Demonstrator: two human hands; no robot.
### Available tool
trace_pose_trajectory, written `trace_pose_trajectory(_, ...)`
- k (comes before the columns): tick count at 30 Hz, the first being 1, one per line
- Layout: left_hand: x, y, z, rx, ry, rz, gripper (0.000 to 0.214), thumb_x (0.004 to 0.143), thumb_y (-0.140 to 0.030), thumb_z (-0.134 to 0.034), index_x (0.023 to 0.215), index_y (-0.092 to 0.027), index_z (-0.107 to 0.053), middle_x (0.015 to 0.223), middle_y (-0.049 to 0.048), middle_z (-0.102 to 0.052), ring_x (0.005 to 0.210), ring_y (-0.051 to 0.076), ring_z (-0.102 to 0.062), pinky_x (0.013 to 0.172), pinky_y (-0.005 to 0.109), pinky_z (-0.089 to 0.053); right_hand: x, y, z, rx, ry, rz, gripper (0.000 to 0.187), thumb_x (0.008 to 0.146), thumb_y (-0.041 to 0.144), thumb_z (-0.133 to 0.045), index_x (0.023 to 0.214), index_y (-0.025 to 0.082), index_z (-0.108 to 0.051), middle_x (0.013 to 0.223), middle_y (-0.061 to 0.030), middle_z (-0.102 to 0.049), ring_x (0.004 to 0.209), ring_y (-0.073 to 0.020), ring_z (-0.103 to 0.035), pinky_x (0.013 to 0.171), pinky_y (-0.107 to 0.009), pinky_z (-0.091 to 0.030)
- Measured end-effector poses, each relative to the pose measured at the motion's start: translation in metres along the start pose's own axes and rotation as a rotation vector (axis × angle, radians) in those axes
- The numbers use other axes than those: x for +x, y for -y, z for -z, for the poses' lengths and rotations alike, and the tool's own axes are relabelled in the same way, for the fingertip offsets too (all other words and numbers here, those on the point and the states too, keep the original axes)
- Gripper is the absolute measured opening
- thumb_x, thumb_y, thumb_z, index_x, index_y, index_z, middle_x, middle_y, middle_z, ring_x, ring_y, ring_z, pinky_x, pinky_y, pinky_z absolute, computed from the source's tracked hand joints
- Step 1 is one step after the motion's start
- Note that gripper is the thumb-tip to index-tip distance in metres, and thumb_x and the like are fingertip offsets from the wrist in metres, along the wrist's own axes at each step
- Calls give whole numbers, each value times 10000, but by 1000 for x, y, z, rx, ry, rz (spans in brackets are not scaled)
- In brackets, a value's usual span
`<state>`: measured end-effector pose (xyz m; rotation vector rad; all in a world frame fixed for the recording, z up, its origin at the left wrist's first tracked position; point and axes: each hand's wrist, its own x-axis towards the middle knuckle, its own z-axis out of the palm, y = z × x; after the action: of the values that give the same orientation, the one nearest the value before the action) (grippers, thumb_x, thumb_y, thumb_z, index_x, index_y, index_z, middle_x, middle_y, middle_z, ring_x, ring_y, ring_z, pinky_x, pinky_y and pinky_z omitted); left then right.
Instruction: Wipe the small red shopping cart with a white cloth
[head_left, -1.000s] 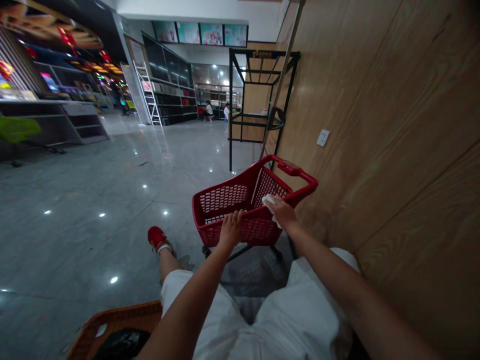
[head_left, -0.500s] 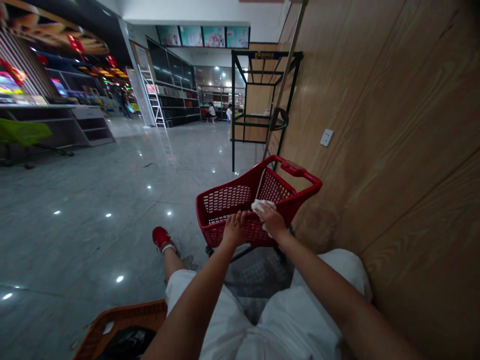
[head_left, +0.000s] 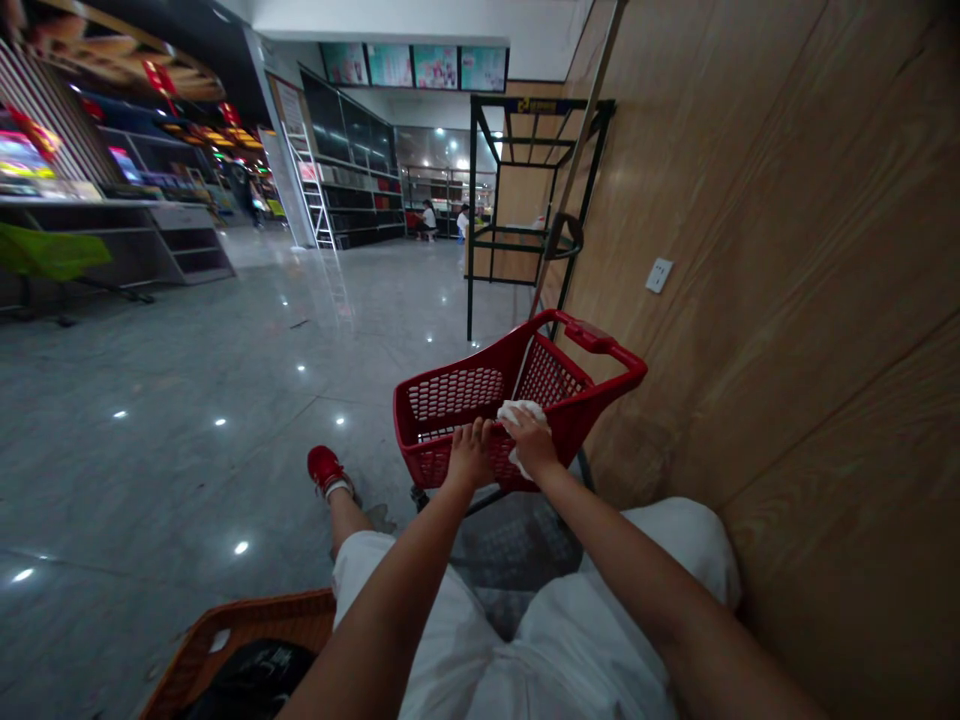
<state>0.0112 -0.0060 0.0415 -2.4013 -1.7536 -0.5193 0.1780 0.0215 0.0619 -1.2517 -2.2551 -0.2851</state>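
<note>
Left hand: fingers draped loosely over the near side of the red shopping cart - open, not clenched, lying on the rim and mesh.

Right hand: closed narrowly on a white cloth (maybe a tissue, I can't tell which), pressing it to the cart's near rim, just beside my left hand.

Cart: right in front of my knees, tilted in my view, on a dark wheeled frame.

Right of the cart: the cart's handle sits near a wood-panelled wall, which carries a white socket.

Behind the cart: a black metal rack, then a ladder and two people far off.

Left of the cart: my red shoe on the shiny grey floor.

Nearer than the cart: my white shorts - and, beside them, a woven basket holding a black bag.
</note>
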Motion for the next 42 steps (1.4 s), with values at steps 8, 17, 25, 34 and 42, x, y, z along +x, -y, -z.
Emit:
trace_pose_trajectory(8, -1, 20, 7, 16, 30, -39, 863, 654, -320, -641, 1431, -99, -335, 1453, 213, -430, 1243, 362, -440, 1085, 485, -292, 2, -105, 78, -140, 60, -47, 424, 834, 40, -521, 1163, 243, -695, 1341, -70, -602, 1269, -238, -503, 1106, -414, -366)
trace_pose_trajectory(17, -2, 14, 6, 42, 36, 7, 856, 648, -297, -625, 1426, -85, -338, 1471, 221, -406, 1262, 366, -423, 1103, 501, -255, 1, -80, 63, -179, 4, -134, 455, 835, 1, -416, 1135, 189, -701, 1256, -92, -650, 1237, -237, -530, 1129, -416, -328)
trace_pose_trajectory(25, -6, 24, 16, 93, 76, -34, 831, 676, -334, -612, 1428, -105, -343, 1468, 186, -423, 1260, 343, -435, 1097, 462, -280, 10, -30, 47, -60, 118, 56, 387, 872, 83, -517, 1193, 243, -663, 1319, -70, -617, 1226, -217, -541, 1091, -388, -366)
trace_pose_trajectory(34, -7, 20, 21, 89, 76, 17, 810, 671, -309, -620, 1414, -100, -373, 1470, 181, -427, 1247, 339, -443, 1103, 453, -258, -14, -106, 102, -192, -104, -253, 445, 864, 37, -434, 1211, 192, -665, 1350, -119, -580, 1280, -273, -481, 1076, -453, -377)
trace_pose_trajectory(42, -9, 20, 16, 105, 60, -8, 802, 700, -340, -607, 1418, -73, -370, 1464, 201, -427, 1241, 349, -442, 1096, 469, -265, 0, 13, 18, -30, -7, -3, 444, 846, 19, -524, 1226, 212, -649, 1361, -98, -582, 1303, -234, -476, 1139, -442, -326)
